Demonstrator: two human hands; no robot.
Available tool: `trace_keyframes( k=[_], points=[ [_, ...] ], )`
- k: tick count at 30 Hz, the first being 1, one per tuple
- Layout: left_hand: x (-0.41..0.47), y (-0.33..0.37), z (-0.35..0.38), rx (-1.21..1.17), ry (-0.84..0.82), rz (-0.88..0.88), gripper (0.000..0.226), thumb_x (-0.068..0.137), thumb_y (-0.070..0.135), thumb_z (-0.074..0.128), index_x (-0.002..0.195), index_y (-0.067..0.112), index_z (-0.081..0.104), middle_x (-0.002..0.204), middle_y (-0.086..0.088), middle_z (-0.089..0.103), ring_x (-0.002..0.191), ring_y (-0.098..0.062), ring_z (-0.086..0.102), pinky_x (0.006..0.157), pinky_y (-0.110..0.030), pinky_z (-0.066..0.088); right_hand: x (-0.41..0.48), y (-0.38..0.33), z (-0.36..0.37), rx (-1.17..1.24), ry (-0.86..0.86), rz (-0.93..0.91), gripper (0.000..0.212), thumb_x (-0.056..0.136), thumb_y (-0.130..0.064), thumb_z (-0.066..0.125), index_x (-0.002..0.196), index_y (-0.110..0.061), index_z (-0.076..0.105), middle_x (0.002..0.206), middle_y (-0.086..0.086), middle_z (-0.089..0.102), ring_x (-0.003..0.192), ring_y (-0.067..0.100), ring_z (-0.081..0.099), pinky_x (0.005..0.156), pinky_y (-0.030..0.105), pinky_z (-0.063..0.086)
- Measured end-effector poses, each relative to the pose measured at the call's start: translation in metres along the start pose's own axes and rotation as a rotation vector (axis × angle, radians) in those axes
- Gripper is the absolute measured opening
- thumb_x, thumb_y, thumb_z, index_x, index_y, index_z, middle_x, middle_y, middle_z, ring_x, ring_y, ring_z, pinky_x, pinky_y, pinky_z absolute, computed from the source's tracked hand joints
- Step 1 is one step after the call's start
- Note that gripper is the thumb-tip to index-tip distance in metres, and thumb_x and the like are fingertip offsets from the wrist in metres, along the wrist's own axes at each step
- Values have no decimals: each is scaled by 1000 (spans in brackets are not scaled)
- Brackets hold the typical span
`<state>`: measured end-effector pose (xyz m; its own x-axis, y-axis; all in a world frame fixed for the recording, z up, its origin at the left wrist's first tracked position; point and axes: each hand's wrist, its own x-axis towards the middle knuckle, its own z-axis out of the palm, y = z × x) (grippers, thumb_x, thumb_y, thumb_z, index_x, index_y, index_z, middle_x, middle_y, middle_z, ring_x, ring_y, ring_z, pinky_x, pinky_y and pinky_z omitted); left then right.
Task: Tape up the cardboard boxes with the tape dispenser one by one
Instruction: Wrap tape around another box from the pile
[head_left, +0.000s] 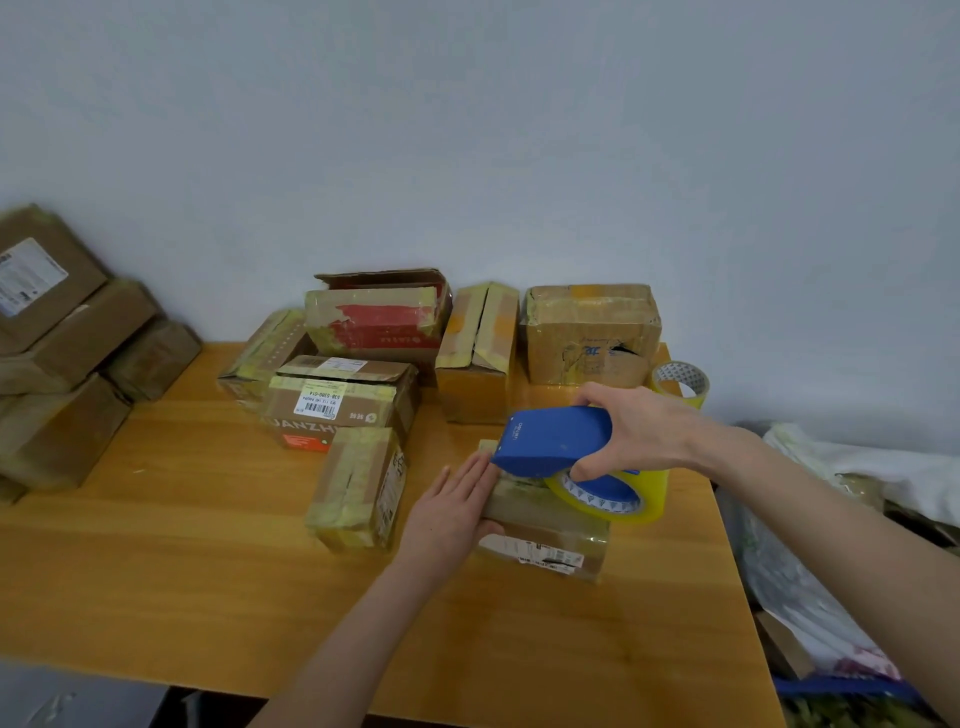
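On the wooden table (208, 571), the left hand (452, 512) lies flat with straight fingers against the left edge of a box (545, 530) in the near-right part of the top. The blue dispenser (550, 439) rests on the top of this box, its yellow tape (644, 499) roll at the right end. The right hand (639, 431) wraps the dispenser from the right, fingers over it and thumb below. A small box (356, 488) stands just left of the left hand. Further back, several taped boxes (589, 332) line the wall (467, 130), with a spare roll (680, 384) at their right. A stack (62, 353) of boxes sits far left.
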<state>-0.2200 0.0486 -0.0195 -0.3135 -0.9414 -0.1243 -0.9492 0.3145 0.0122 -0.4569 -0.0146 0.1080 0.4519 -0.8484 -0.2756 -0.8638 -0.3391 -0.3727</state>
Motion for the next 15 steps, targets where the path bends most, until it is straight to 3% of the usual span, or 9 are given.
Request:
trace_keyframes(
  k=[3,5,7,9,15],
  points=[
    [0,-2,2,-22,-1,5,73,95,57,30,141,25,-18,150,9,-21,137,-4,-22,122,-36,0,-2,8,-1,-5,-25,25,59,69,-56,74,113,-32,43,96,-11,58,77,4,58,75,34,56],
    [1,-3,3,-27,14,8,75,88,66,17,145,26,-12,153,9,-14,141,-6,-15,122,-41,5,-1,10,4,-11,7,44,57,69,-58,72,111,-34,43,96,-10,58,78,6,59,74,34,57],
    [3,0,0,-14,36,-15,86,81,73,6,152,24,-1,160,7,1,148,-10,-2,122,-43,2,0,10,9,19,66,51,57,69,-60,71,111,-33,44,99,-9,59,81,10,61,74,34,57],
    [6,9,-3,11,60,-20,93,80,76,13,154,21,7,160,1,13,149,-17,5,121,-39,-5,-1,11,12,61,90,51,57,70,-61,72,111,-32,45,100,-8,59,83,11,61,74,34,58],
    [13,15,4,73,-27,24,99,79,74,14,153,13,-8,162,-4,-7,148,-18,-10,120,-33,-8,1,5,13,44,85,30,59,69,-64,70,112,-33,44,102,-9,58,87,12,60,76,34,57]
  ],
)
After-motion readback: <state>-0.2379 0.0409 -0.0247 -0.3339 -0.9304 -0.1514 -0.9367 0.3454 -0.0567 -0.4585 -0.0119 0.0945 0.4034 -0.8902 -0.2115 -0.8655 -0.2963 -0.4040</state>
